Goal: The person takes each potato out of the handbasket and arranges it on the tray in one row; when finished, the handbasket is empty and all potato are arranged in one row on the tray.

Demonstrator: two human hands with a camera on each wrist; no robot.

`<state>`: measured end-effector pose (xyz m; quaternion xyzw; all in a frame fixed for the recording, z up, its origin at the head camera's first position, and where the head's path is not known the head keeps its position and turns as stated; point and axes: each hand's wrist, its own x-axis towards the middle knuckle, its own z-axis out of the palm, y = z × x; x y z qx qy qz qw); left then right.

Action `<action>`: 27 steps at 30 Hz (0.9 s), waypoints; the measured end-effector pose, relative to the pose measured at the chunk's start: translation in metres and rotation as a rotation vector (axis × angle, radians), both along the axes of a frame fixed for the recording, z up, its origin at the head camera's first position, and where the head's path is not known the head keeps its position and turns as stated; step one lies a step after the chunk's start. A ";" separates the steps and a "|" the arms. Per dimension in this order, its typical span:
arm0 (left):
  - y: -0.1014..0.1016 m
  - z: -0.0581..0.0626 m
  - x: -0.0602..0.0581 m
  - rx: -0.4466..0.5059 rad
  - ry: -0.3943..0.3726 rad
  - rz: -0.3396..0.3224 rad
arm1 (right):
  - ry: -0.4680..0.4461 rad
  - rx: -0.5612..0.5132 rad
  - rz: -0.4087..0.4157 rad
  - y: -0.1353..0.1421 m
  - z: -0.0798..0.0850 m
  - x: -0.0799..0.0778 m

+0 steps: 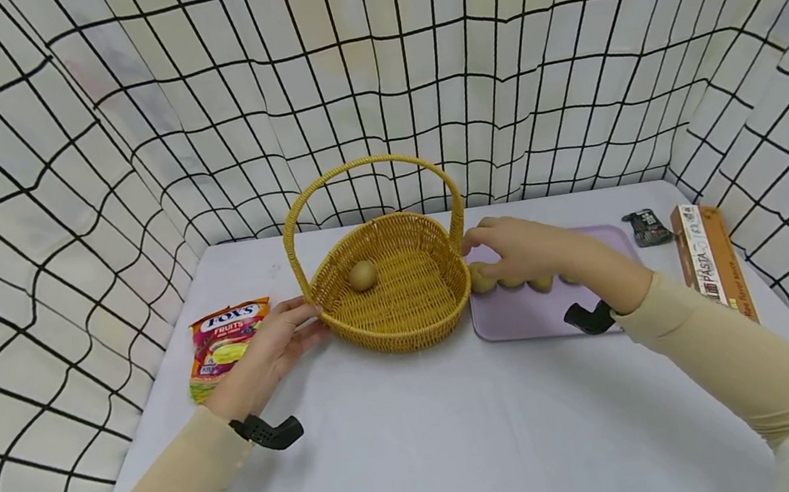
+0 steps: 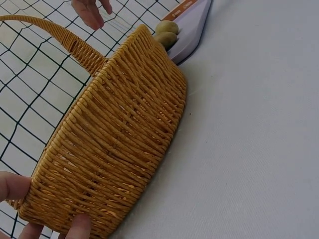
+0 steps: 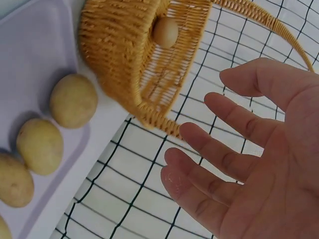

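A yellow wicker basket (image 1: 400, 339) with a tall arched handle stands mid-table, one potato (image 1: 362, 276) lying inside at its left. My left hand (image 1: 279, 342) holds the basket's left side; in the left wrist view its thumb (image 2: 14, 186) is at the rim and fingertips (image 2: 79, 226) rest on the woven outer wall. Over the left part of a lilac tray (image 1: 526, 318), beside the basket, is my right hand (image 1: 519, 247). Its fingers are spread and loosely bent, with nothing in them, in the right wrist view. Several potatoes (image 3: 74, 101) lie in a row on the tray.
A red-purple Fox's candy bag (image 1: 229, 336) lies left of the basket. Right of the tray are a small black packet (image 1: 648, 227) and an orange-white pasta box (image 1: 713, 260). Black netting (image 1: 374, 97) over white cloth encloses the table's back and sides.
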<state>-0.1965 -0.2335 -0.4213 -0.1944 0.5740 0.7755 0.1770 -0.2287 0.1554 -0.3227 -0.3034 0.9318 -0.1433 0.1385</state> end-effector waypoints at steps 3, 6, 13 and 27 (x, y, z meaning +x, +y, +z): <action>-0.001 0.000 0.000 0.008 -0.006 0.012 | -0.011 -0.010 0.015 -0.012 0.003 0.001; -0.001 0.000 0.001 0.017 0.002 0.012 | -0.003 -0.025 0.045 -0.022 0.003 -0.001; 0.000 -0.002 0.001 0.002 0.024 -0.001 | 0.012 -0.070 0.137 -0.047 -0.005 -0.018; 0.000 -0.001 0.002 0.006 0.009 0.007 | -0.057 -0.069 0.132 -0.096 -0.032 -0.051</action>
